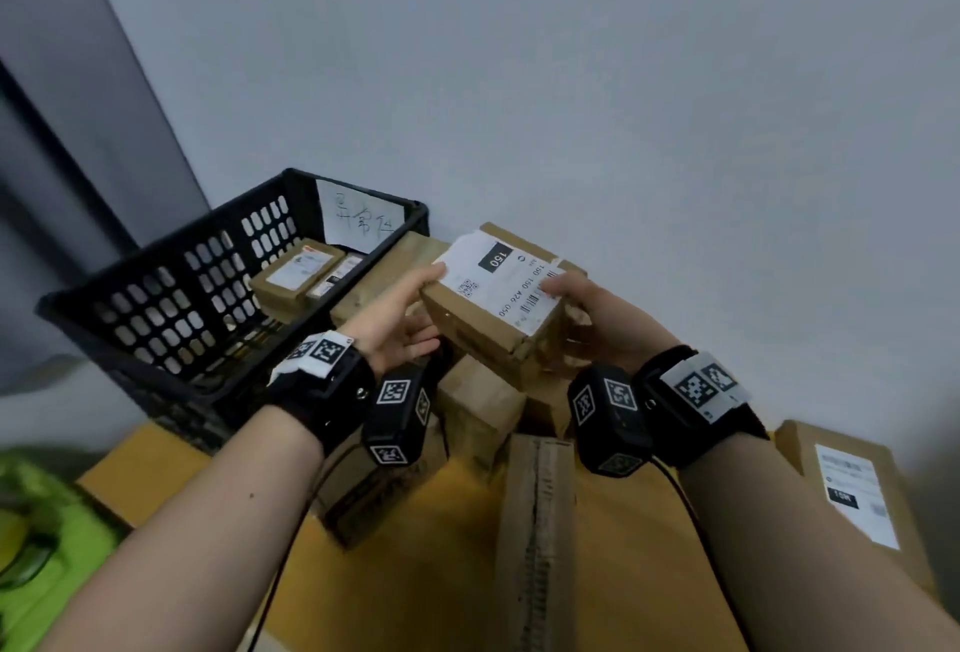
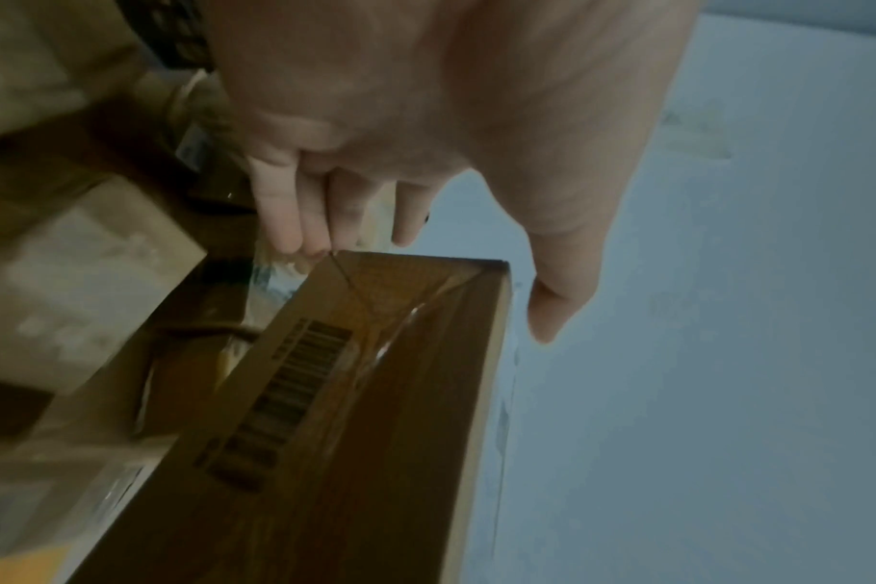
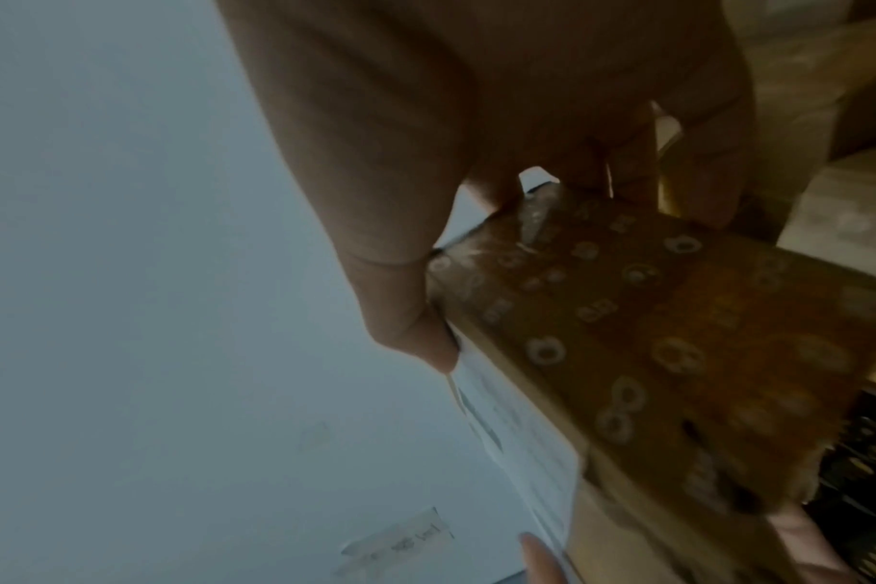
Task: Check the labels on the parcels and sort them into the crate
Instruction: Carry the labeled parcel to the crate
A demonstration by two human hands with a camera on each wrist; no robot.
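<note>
Filling the upper two thirds of the head view, a pale wall left open room above and to the right of the work. Below it, at left centre, a black perforated crate stood with a handwritten paper sign on its far rim and two labelled parcels lying inside near its right wall. A yellow-brown tabletop ran across the bottom, crowded with a heap of brown boxes at centre and one flat labelled box at the right edge. Above the heap, just right of the crate's rim, a cardboard parcel was held in the air, its white label facing up and reading "150". The left hand gripped its left end, thumb on the top edge and fingers beneath. The right hand clamped the right end, thumb pressed on the label's edge, fingers curled under.
</note>
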